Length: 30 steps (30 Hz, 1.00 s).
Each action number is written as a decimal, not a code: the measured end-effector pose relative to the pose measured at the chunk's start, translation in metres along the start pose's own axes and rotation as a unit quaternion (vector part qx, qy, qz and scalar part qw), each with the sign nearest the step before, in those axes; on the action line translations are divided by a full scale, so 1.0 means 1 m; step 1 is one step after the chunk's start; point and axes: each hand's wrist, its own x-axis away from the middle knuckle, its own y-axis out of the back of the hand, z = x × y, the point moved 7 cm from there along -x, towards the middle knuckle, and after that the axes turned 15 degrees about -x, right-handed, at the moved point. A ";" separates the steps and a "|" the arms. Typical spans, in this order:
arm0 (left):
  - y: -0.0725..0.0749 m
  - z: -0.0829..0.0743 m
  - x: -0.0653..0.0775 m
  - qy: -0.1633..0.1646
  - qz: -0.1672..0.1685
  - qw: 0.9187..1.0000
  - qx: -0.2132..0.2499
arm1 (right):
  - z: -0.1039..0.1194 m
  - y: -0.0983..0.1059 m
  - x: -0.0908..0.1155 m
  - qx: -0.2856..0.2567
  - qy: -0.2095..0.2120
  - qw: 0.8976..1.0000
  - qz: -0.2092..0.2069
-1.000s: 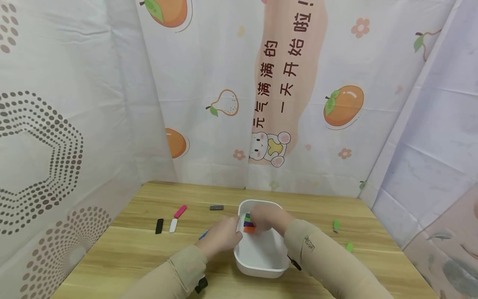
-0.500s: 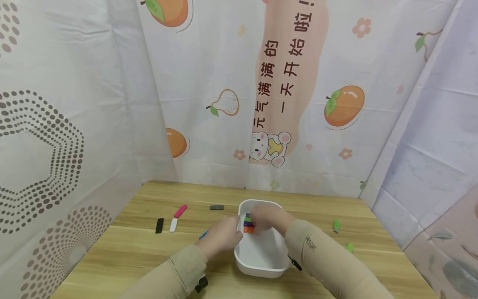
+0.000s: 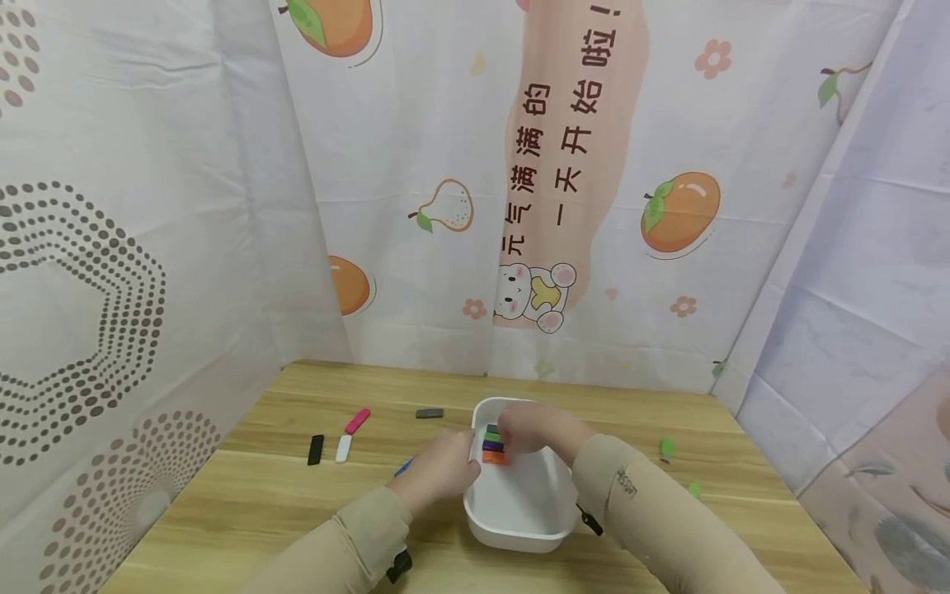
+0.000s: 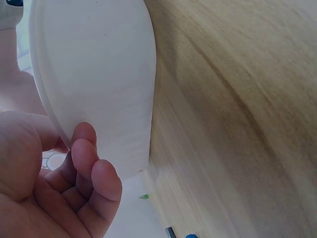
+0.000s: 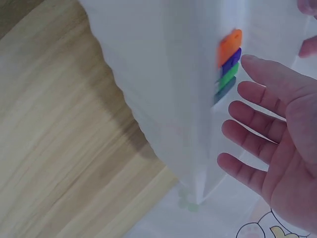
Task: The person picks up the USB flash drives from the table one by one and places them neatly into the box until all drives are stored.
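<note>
My left hand grips the left rim of a white plastic bin, its curled fingers over the outer wall in the left wrist view. Inside the bin, at its far left, small flat sticks, apparently USB flash drives, lie in a row: orange, purple, green and dark grey. Beside this row my right hand reaches into the bin. The right wrist view shows its fingers spread and relaxed, holding nothing, with the thumb close to the purple stick.
Left of the bin lie black, white, pink and grey sticks. A blue one is partly behind my left hand. Two green sticks lie to the right. A printed curtain hangs behind the table.
My right hand has lifted slightly and moved a little to the right, away from the row of sticks. The left hand keeps its place on the rim.
</note>
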 end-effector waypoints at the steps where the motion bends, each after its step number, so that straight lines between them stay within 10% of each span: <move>1: 0.000 0.000 0.000 0.001 0.000 1.000 0.001 | 0.000 0.002 0.001 -0.004 0.002 1.000 -0.001; 30: -0.003 0.001 -0.001 0.001 0.000 1.000 0.013 | 0.003 0.050 0.046 -0.051 0.065 0.993 -0.081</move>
